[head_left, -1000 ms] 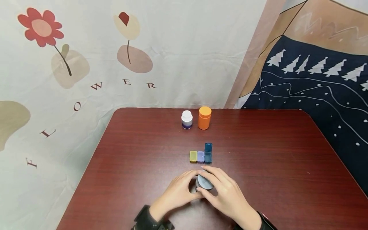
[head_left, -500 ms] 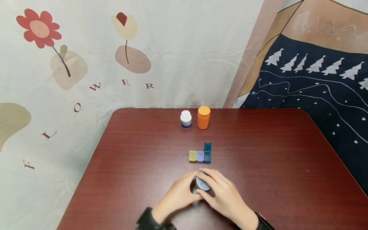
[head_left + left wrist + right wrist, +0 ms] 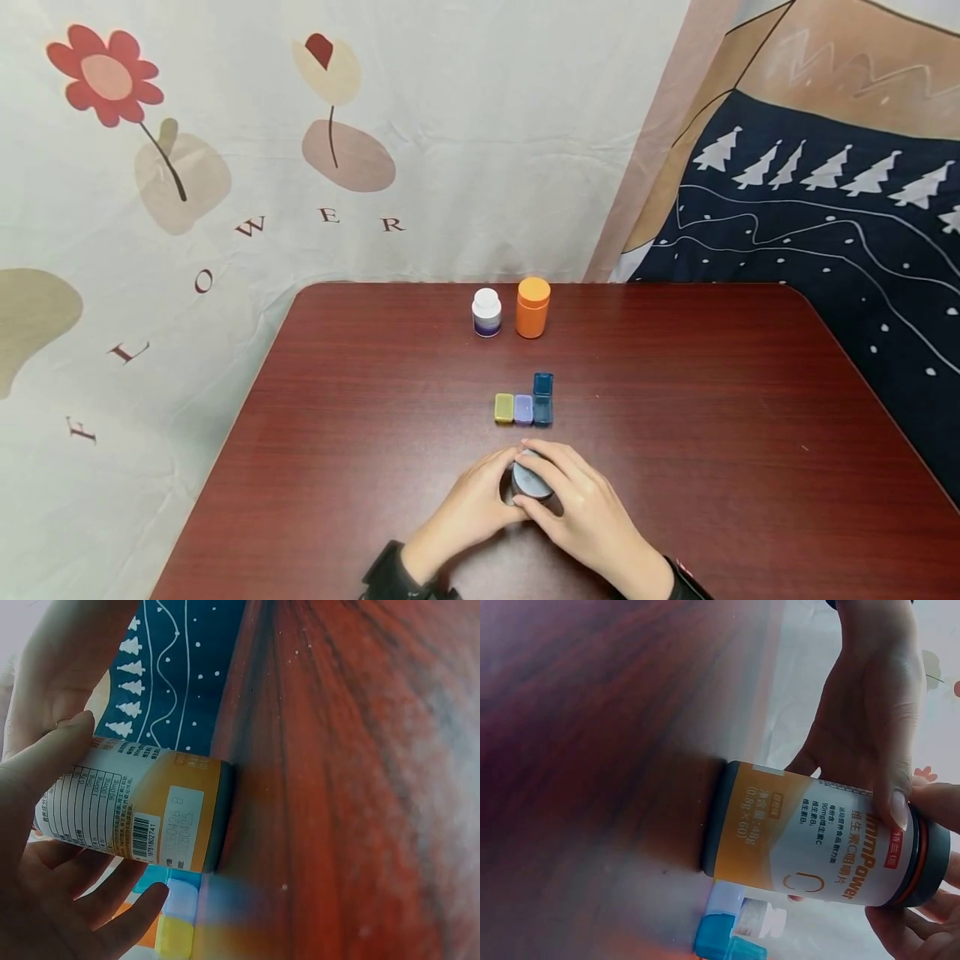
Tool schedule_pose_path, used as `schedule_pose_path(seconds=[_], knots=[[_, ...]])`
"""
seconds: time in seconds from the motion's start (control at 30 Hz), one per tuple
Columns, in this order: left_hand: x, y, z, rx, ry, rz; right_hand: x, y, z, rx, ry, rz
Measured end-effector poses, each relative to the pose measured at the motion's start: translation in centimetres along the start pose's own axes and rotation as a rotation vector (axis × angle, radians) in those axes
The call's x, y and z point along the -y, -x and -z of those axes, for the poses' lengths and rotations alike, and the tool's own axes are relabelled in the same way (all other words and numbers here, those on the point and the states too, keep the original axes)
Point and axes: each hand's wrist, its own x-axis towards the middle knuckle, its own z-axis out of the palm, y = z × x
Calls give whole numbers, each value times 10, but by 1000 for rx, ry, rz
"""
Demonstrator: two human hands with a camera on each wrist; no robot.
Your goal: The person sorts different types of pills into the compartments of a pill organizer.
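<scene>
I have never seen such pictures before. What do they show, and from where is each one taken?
There is no machine here: a person works with two bare hands. The wide picture comes from a head camera, looking forward and down; the two sideways-turned ones come from cameras on the left and right wrists. The left hand holds a labelled bottle, while the right hand grips its dark cap. Beyond them on the table lies a small three-part box, its blue lid open. Farther back stand a white-capped bottle and an orange bottle.
</scene>
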Motion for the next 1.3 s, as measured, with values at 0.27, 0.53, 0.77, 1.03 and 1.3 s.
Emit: schedule_pose_path(seconds=[0.27,0.53,0.77,1.03,1.3], knots=[[0,-2,-4,-33,-1,-22,2,5,-3,0,-172,-182],[1,-4,-9,-72,13,-29,6,7,-9,-32,-291,-378],[-8,-1,3,-76,109,-102,2,10,-9,-26,-404,-430],[-41,2,36,-16,202,-106,-8,12,-4,33,-414,-448],[-44,-2,46,117,301,16,-30,5,3,202,-539,-317]])
